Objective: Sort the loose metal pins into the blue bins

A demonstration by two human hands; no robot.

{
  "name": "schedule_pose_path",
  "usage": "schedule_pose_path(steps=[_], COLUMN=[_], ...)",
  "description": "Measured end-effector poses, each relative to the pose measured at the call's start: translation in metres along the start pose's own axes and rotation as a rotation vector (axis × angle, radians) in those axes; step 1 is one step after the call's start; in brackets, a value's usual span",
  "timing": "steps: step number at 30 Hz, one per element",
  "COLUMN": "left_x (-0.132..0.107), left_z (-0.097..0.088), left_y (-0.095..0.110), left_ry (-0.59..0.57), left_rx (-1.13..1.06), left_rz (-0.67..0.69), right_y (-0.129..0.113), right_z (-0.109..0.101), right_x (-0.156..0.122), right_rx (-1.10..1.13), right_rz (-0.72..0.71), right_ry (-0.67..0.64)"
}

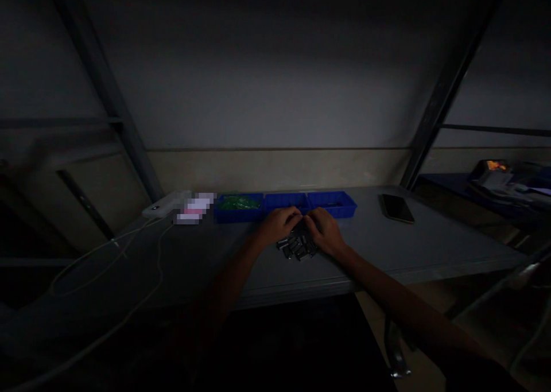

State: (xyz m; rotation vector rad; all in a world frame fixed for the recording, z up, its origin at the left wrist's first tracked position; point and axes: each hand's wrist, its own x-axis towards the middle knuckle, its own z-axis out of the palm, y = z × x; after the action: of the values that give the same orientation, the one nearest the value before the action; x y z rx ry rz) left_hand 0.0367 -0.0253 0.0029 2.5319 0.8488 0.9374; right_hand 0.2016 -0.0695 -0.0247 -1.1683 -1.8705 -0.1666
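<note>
Both my hands rest on a grey table (430, 248), close together in dim light. My left hand (279, 224) has its fingers curled toward my right hand (323, 229), and both touch a small heap of dark metal parts (297, 247) lying in front of them. What the fingers pinch is too dark to make out. Just behind the hands stand three blue bins (331, 204) in a row; the left one holds green pieces (238, 202).
A dark phone (396, 208) lies flat at the right of the bins. A white power bank (161, 206) with a cable (129, 248) lies at the left. Metal shelf posts rise at both sides; a cluttered bench (508, 179) stands far right.
</note>
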Motion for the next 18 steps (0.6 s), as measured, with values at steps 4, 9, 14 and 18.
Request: schedule_pose_path(steps=[4, 9, 14, 18], left_x=[0.0001, -0.0009, -0.0015, -0.0013], left_z=[0.0011, 0.002, 0.0011, 0.0001], left_y=[-0.0022, -0.0023, -0.0007, -0.0003], left_ry=[-0.011, -0.008, -0.016, -0.008], left_rx=[0.024, -0.036, -0.062, -0.051], left_rz=[-0.016, -0.014, -0.005, -0.005], right_y=[-0.0003, 0.0001, 0.0007, -0.0006], right_z=[0.0013, 0.0017, 0.0023, 0.0012], right_x=[-0.0019, -0.0008, 0.0, -0.0003], right_rx=[0.027, -0.03, -0.012, 0.075], right_rz=[-0.049, -0.026, 0.0, 0.012], right_ry=[-0.005, -0.011, 0.004, 0.014])
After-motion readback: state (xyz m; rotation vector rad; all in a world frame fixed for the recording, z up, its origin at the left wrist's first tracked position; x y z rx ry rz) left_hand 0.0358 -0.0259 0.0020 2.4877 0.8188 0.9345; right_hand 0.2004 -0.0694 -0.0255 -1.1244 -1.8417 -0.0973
